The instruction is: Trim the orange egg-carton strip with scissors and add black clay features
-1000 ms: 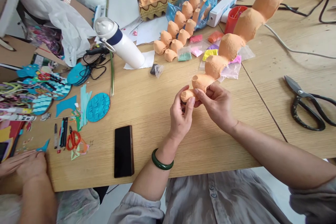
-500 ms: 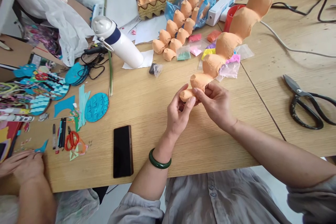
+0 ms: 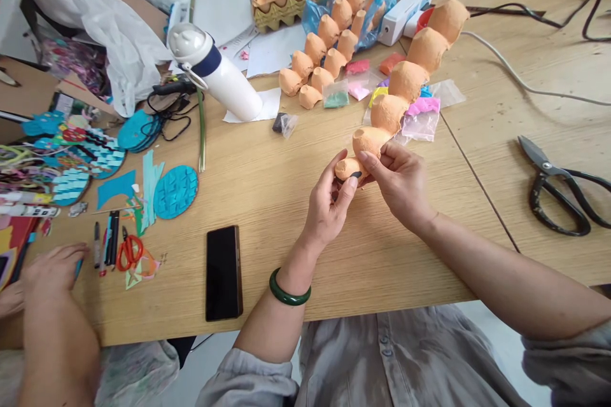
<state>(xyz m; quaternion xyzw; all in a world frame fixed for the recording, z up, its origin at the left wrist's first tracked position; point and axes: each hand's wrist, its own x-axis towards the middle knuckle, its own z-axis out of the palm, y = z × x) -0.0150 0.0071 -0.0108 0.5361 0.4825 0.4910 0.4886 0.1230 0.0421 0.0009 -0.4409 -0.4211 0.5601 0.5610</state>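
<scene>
Head: left hand (image 3: 328, 203), right hand (image 3: 398, 187) pinch egg-carton strip (image 3: 405, 82).

A black smartphone (image 3: 223, 273), white water bottle (image 3: 230, 88) and black-handled scissors (image 3: 556, 216) lie on the wooden table (image 3: 267, 203).

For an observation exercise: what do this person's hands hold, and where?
The left hand and right hand hold an egg-carton strip by its end cup.

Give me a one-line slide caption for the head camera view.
Left hand and right hand pinch an orange egg-carton cup strip over a wooden table.
</scene>
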